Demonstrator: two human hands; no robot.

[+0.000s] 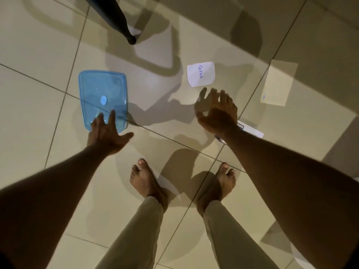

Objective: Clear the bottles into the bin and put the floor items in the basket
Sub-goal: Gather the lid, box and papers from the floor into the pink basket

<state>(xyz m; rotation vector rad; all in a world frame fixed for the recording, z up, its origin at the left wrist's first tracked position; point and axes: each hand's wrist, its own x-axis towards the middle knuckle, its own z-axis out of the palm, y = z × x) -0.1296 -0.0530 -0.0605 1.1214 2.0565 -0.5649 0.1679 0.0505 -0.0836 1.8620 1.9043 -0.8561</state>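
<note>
head: translucent blue rectangular lid (103, 94)

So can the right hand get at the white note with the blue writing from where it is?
Probably yes. The right hand is open, its fingers spread just short of the note, which lies flat on bare tile with nothing between them. The left hand is over at the blue lid.

The floor (48, 55) is glazed tile, smooth and glossy enough to mirror shadows, with thin dark grout lines. On it lies a translucent blue plastic lid (103, 90), shiny and smooth. Right of the lid lie a matt white paper slip (201, 74) and a matt cream paper sheet (278, 83). Above the lid stands a satin black leg (114, 16). The trousers (139, 230) are matt beige cloth.
</note>
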